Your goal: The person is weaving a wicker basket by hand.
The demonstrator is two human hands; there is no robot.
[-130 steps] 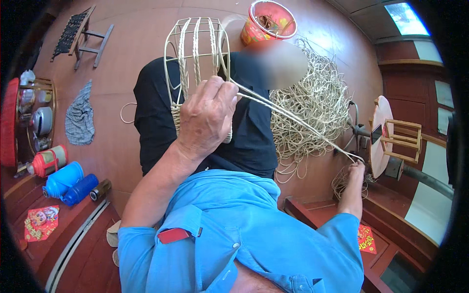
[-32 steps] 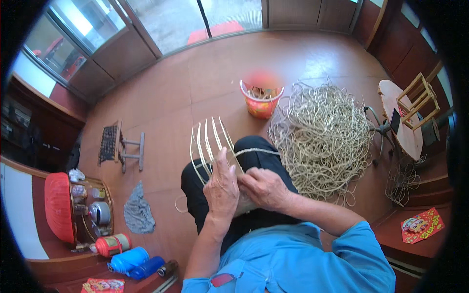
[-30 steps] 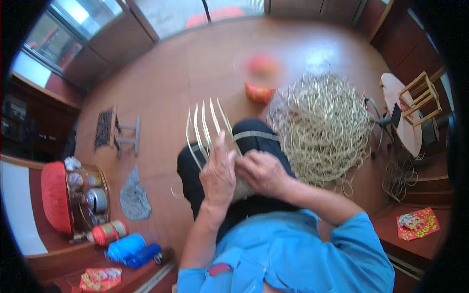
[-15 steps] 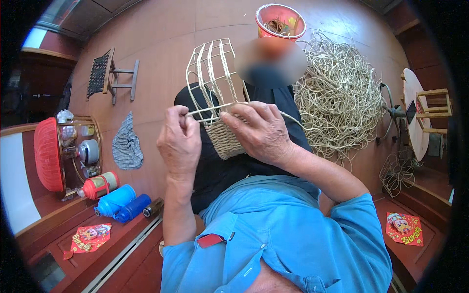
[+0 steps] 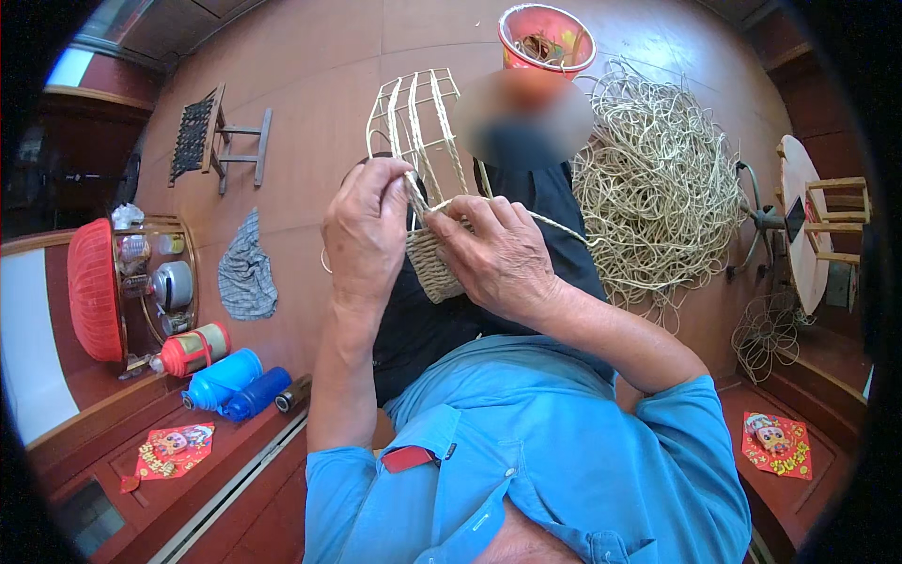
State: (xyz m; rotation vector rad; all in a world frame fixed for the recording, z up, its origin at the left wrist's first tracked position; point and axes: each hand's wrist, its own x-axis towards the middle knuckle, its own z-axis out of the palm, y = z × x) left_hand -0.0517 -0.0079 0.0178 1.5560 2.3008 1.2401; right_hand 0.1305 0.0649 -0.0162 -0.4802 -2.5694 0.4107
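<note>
A half-woven basket (image 5: 434, 266) rests on my dark-trousered lap, its near part covered with tight rows of twisted straw rope. Beyond those rows its bare frame (image 5: 413, 103) of thin rods and upright cords stretches away from me. My left hand (image 5: 368, 211) pinches a pale straw rope (image 5: 415, 193) at the frame's left side. My right hand (image 5: 493, 244) presses thumb and fingers on the weave's upper edge, closed round the rope there. From under its fingers another length of rope (image 5: 561, 227) runs right toward the pile.
A large heap of straw rope (image 5: 658, 188) lies on the floor to the right, beside a red bucket (image 5: 507, 38). Left are a small stool (image 5: 218, 141), a checked cloth (image 5: 247, 273) and several flasks (image 5: 221, 379). A round-topped wooden stool (image 5: 799, 226) lies tipped at right.
My left hand has moved right and closer to the right hand, drawing the rope upward at the frame. The basket has shifted slightly right; the right hand stays nearly in place.
</note>
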